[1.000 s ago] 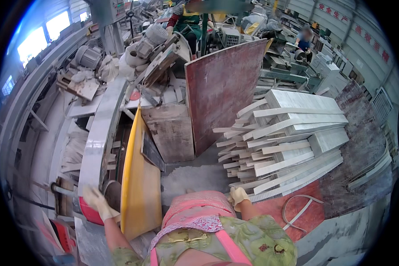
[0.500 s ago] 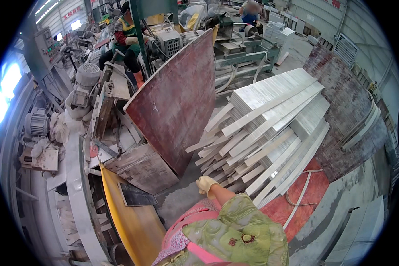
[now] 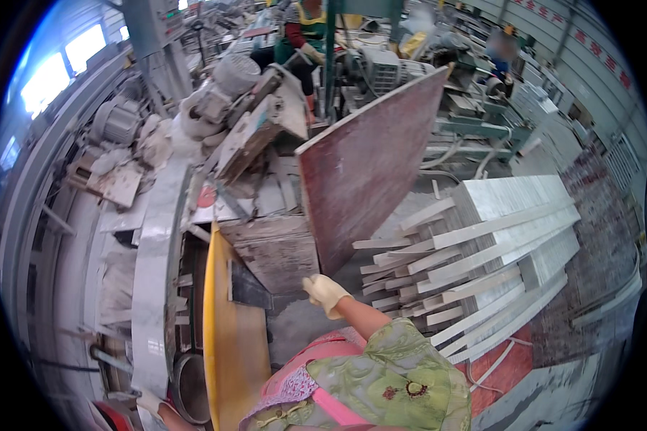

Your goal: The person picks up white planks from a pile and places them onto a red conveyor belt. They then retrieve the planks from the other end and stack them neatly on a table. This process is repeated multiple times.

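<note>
My right hand [image 3: 326, 293], in a cream glove, hangs in mid-air with its fingers curled in and nothing visible in them. Just beyond it are the lower edge of a dark red upright board [image 3: 366, 165] and a brown-grey panel [image 3: 274, 251]. To its right lies a stack of long pale stone strips [image 3: 510, 226], their ends jutting out unevenly. My left hand [image 3: 151, 404], also gloved, is at the lower left beside the stone-grey rail [image 3: 154, 287] and a red-and-black object [image 3: 113, 415]. Its fingers are too small and partly hidden to read.
A yellow curved guard [image 3: 230, 337] rises between my hands, beside a round metal rim [image 3: 192, 388]. Motors and dusty machine parts [image 3: 230, 79] fill the far left. A co-worker [image 3: 305, 36] sits behind the red board; another person [image 3: 501, 54] is farther right. Red sheeting [image 3: 496, 366] lies under the strips.
The view has swung to the left, so the board and strips sit farther right. My left hand has come into sight at the lower left. My right hand stays curled.
</note>
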Available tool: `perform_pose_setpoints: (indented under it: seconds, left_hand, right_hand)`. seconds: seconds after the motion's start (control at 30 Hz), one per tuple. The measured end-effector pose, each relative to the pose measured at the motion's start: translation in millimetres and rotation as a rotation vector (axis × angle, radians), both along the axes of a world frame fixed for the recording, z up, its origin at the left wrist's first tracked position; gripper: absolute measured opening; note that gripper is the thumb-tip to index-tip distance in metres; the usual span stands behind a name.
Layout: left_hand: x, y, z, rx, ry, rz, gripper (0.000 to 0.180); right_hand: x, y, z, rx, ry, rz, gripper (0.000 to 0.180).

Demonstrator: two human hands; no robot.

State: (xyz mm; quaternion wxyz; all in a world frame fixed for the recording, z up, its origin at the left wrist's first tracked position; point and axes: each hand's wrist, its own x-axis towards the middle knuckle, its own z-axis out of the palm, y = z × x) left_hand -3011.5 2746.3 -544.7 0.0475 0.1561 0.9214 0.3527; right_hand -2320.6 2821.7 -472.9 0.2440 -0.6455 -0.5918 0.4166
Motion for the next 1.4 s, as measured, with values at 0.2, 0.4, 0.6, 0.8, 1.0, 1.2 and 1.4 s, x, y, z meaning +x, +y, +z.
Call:
perform_pose_setpoints:
  seconds: [0.2,0.4,0.6,0.8,1.0,1.2,1.4]
  left_hand:
    - [-26.5,-26.4,15.8,0.438,-0.7,-0.247,0.06]
    - [-43.9,-81.5,56.9,0.661,-0.959,-0.339,0.056]
    - [-98.7,-116.8,72.9,0.732,-0.915,-0.4,0.046]
    - [-161.3,-130.5,64.1,0.567,-0.88,-0.463,0.046]
    - [-151.2,-128.8,77.2,0.65,-0.964,-0.472,0.048]
    - [-158.0,-73.8,54.1,0.681,-1.06,-0.62,0.047]
    - [-113.4,-69.3,88.7,0.517,-0.884,-0.469,0.07]
  right_hand:
    - [-230.6,35.9,60.1,0.18,0.24,0.187,0.05]
    - [-470.0,9.1,34.8,0.68,0.077,0.605,0.038]
    - [-594.2,-52.9,-11.9,0.911,-0.206,0.668,0.074]
    - [-630.7,-60.6,-7.4,0.838,-0.348,0.794,0.09]
    - [-651.2,-70.6,4.5,0.847,-0.549,0.885,0.052]
    - [-682.1,-16.4,-23.9,0.641,0.0,0.758,0.03]
    - [-682.6,-68.3,8.3,0.383,-0.003,0.77,0.055]
